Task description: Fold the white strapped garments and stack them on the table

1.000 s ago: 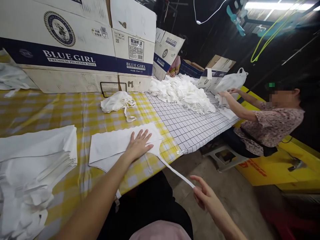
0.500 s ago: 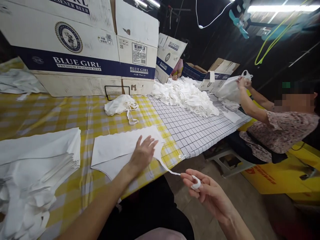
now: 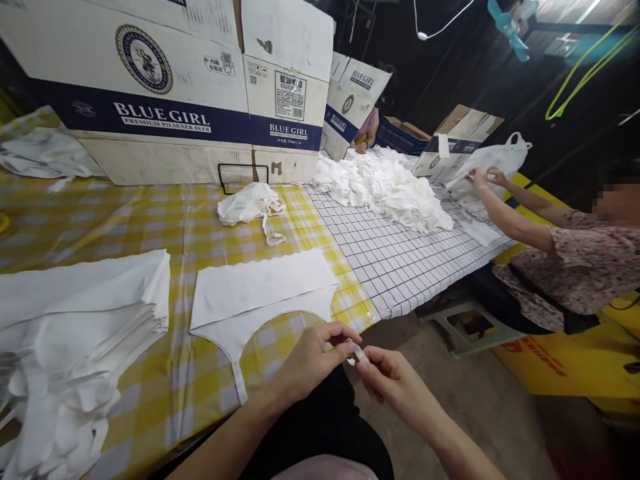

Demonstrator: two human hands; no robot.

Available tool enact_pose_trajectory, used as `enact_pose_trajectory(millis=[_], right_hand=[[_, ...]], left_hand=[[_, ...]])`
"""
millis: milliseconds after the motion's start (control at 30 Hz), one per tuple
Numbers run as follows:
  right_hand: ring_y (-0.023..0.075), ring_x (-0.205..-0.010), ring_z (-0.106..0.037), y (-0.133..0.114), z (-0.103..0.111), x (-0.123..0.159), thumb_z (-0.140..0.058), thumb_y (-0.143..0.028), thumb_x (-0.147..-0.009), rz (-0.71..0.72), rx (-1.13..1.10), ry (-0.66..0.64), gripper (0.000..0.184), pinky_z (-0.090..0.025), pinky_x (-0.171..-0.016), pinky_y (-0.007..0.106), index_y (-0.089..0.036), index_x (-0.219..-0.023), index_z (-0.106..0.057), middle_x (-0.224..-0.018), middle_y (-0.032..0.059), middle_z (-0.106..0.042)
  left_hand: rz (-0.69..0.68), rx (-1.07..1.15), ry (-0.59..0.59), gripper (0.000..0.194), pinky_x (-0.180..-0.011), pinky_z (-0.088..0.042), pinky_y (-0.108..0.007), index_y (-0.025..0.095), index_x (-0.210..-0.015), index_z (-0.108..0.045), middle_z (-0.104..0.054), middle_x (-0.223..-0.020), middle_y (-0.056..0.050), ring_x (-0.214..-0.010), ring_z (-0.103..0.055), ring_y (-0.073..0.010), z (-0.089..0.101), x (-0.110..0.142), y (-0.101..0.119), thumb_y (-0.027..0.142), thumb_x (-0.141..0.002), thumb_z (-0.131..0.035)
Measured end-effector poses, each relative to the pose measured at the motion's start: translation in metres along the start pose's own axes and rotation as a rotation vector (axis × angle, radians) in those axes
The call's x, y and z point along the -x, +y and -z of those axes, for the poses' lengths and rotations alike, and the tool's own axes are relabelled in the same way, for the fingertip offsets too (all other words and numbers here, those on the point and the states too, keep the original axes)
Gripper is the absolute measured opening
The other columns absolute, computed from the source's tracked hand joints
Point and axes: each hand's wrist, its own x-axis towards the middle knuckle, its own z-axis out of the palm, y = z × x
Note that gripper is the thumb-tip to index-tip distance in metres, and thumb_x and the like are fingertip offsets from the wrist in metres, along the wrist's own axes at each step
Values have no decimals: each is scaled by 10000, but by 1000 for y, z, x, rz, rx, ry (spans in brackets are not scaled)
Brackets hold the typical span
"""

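A white garment [image 3: 265, 283] with curved cutouts and a narrow strap lies flat on the checked cloth. Just off the table's front edge, my left hand [image 3: 320, 353] pinches a thin white strap [image 3: 359, 356] between thumb and forefinger. My right hand [image 3: 395, 380] grips the same strap close beside it, the fingertips almost meeting. Whether this strap joins the garment cannot be seen, since my left hand covers that stretch. To the left rests a thick stack of similar white garments [image 3: 90, 293], straps hanging loosely toward me.
A small white bundle [image 3: 250, 203] sits behind the garment, by a black wire frame [image 3: 243, 179]. Large beer cartons [image 3: 190, 127] line the back. White pieces are heaped [image 3: 385, 187] on the grid cloth. A co-worker [image 3: 575, 253] at right handles a white plastic bag [image 3: 493, 160].
My left hand has left the garment and come over to the strap. My right hand has shifted slightly left. The view has turned a little, and the co-worker's hands have lowered.
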Motion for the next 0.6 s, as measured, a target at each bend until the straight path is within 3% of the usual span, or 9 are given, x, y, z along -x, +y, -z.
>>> enact_pose_trajectory(millis=[133, 233, 300, 400, 500, 600], right_hand=[[71, -504, -274, 1, 1, -6, -466, -443, -867, 8, 93, 1, 334, -196, -454, 218, -164, -692, -519, -558, -51, -320], [102, -583, -370, 4, 0, -13, -478, -425, -861, 69, 193, 62, 275, -288, -507, 221, -177, -769, -556, -656, -20, -423], [159, -770, -474, 6, -3, -18, -543, -406, -823, 147, 244, 190, 233, -389, -643, 254, -202, -937, -548, -867, 28, -513], [215, -1048, -459, 5, -14, -26, -605, -358, -781, 231, 180, 276, 455, -399, -866, 327, -247, -1176, -407, -1137, 73, -472], [160, -862, -549, 1, -26, -36, -504, -331, -844, 192, 17, 176, 407, -468, -754, 305, -272, -1208, -333, -1049, 50, -491], [121, -664, -520, 0, -32, -50, -413, -298, -880, 184, 78, 160, 271, -456, -594, 257, -243, -1145, -388, -888, 19, -490]], left_hand=[[68, 190, 3, 212, -686, -451, -256, 155, -895, -643, -621, -713, -27, -696, -584, -147, 2, -3, -12, 306, -812, -519], [106, 287, 19, 233, -665, -446, -257, 152, -957, -628, -571, -642, -7, -644, -562, -132, 4, -4, -19, 288, -810, -510], [99, 322, 56, 277, -642, -440, -247, 167, -1052, -586, -526, -620, 19, -599, -536, -111, 3, -5, -23, 265, -804, -512], [74, 295, 120, 348, -590, -427, -228, 196, -1147, -512, -497, -624, 38, -550, -498, -90, 0, -6, -27, 247, -803, -500], [64, 180, 208, 292, -526, -387, -202, 203, -1086, -525, -472, -606, 47, -523, -453, -81, -3, -7, -33, 236, -799, -480], [66, 70, 302, 250, -500, -343, -186, 202, -1020, -519, -422, -569, 67, -502, -401, -72, 1, -10, -40, 199, -774, -475]])
